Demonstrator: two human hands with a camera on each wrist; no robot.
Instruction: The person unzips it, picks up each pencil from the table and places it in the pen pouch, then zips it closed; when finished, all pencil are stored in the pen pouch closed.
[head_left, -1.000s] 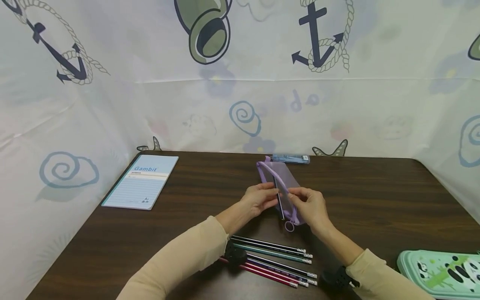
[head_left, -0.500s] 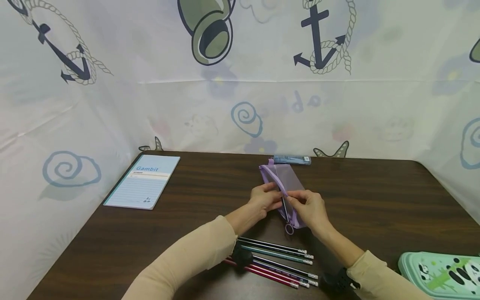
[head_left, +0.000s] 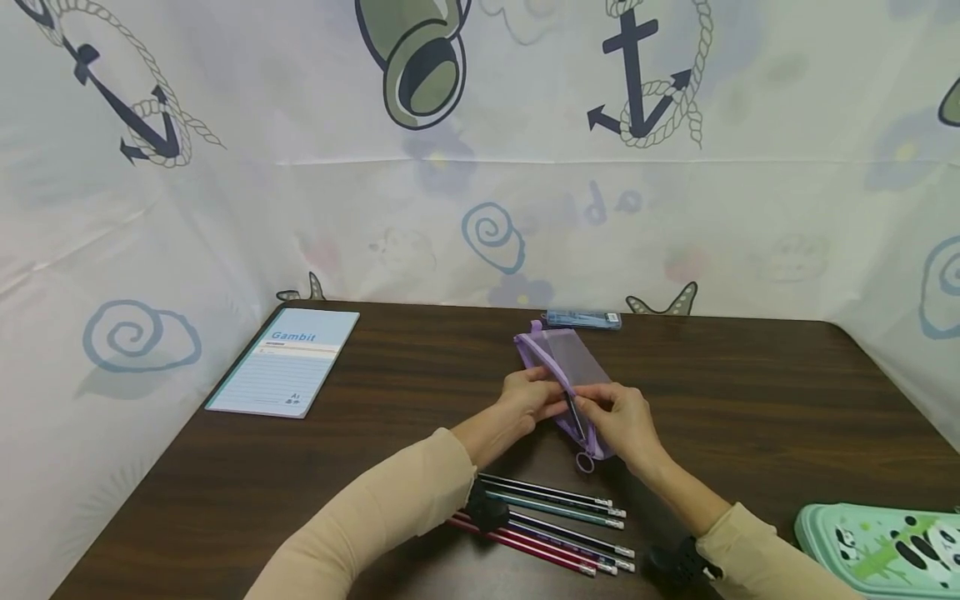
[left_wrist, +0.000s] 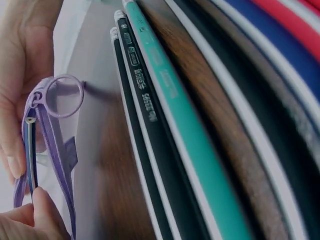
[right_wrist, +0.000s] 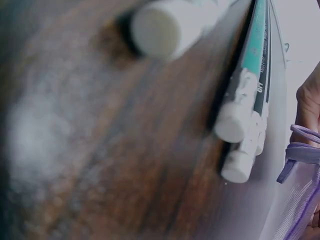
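A purple mesh pouch (head_left: 581, 358) with its zipper side towards the left is held between both hands in the head view. The left hand (head_left: 521, 404) pinches a dark pencil (head_left: 573, 417) at the pouch's opening; in the left wrist view the pencil (left_wrist: 31, 150) lies between the zipper edges of the pouch (left_wrist: 55, 150). The right hand (head_left: 622, 417) grips the pouch's edge between thumb and fingers. A ring (head_left: 585, 462) hangs from the zipper at the near end. Several pencils (head_left: 555, 506) lie on the table just in front of the hands, partly under the left wrist.
A light blue notebook (head_left: 288, 362) lies at the table's left. Behind the pouch, near the back edge, is a small blue packet (head_left: 583, 320). A green pencil case with pandas (head_left: 877, 542) sits at the right front. A patterned cloth (head_left: 525, 167) hangs behind the table.
The pencil has shifted from standing along the pouch's left side to lying within its opening, slanting towards the near end. The left hand has moved slightly right, and the ring slightly towards the front.
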